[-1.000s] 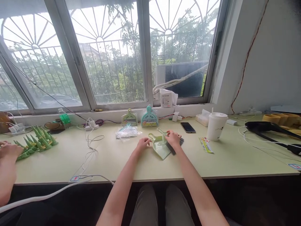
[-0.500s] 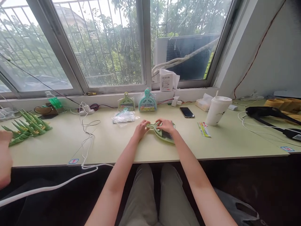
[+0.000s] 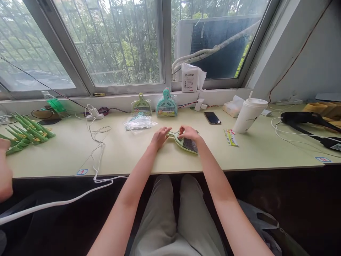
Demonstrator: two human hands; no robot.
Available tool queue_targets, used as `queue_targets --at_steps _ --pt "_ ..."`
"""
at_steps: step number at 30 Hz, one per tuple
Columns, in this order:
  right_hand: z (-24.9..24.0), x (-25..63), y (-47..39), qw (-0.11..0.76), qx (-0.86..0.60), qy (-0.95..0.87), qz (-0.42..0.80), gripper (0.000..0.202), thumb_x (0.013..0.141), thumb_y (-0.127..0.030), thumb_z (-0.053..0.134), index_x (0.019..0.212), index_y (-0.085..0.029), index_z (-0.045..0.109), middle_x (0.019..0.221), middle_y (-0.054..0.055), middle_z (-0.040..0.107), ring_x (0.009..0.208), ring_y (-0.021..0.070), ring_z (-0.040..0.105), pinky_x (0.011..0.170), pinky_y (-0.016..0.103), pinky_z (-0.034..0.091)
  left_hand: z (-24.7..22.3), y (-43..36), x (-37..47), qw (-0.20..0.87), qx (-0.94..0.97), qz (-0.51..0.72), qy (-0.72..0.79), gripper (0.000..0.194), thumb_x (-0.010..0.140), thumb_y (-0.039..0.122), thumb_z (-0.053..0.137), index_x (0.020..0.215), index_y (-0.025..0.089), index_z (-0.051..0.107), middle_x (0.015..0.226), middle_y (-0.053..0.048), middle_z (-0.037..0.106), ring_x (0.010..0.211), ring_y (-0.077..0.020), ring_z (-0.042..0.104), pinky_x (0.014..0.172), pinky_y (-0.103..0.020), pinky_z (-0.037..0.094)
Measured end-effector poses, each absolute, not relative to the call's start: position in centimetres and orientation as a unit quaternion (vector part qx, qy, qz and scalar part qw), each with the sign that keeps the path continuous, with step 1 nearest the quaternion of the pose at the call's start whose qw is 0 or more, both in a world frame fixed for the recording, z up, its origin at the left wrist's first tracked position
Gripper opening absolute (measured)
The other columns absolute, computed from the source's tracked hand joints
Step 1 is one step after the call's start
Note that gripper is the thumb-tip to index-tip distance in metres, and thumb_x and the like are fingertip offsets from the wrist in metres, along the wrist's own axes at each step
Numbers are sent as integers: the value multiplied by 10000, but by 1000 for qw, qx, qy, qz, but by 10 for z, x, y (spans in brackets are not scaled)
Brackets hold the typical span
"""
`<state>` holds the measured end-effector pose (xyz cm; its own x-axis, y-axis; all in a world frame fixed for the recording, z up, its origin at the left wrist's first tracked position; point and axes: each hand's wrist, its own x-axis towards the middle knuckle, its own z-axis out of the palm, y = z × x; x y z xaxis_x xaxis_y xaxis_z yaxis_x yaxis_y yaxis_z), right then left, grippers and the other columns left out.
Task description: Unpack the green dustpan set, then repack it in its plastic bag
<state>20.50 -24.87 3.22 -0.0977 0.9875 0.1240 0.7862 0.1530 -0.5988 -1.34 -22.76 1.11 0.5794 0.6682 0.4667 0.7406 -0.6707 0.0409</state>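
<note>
Two forearms reach from our lap to the pale green table (image 3: 239,158). Our left hand (image 3: 159,137) rests with fingers loosely curled and close together, fingertips touching the handle end of the small green dustpan set (image 3: 185,142), which lies flat near the table's middle. Our right hand (image 3: 188,132) lies over the set's handle, fingers bent and pressing down on it; the dark brush bristles (image 3: 190,145) show just beside the wrist. We cannot tell whether either hand fully grips the handle. Right of the set lie a printed label card (image 3: 230,137), then a white lidded cup (image 3: 248,115). Farther back lie a crumpled clear bag (image 3: 139,122) and a phone (image 3: 212,118). Against the sill stand two packaged dustpan sets (image 3: 166,104). At far left, another person's hand (image 3: 4,145) is near green plastic pieces (image 3: 26,129).
</note>
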Motion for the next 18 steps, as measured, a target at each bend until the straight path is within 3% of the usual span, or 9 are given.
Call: queue_targets --at_steps 3,9,18 --pt "29 204 -248 274 -611 -717 196 291 646 -254 784 836 -236 565 887 -43 733 870 151 663 704 248 423 12 -229 -11 148 -904 -213 -340 462 853 46 494 1275 224 557 1395 -127 498 1264 -261 488 935 -366 467" --pt "27 203 -247 285 -611 -712 196 262 644 -245 782 803 -239 574 882 -56 731 853 142 660 691 241 416 13 -231 -6 164 -920 -144 -324 325 878 24 421 1066 156 651 1046 -107 660 996 -230 594 841 -341 455" --pt "38 197 -250 238 -646 -706 168 188 665 -293 773 777 -253 627 935 -55 731 882 150 649 653 246 389 17 -233 1 145 -909 -140 -366 320 836 -23 438 964 154 673 962 -87 671 916 -204 600 755 -300 429"
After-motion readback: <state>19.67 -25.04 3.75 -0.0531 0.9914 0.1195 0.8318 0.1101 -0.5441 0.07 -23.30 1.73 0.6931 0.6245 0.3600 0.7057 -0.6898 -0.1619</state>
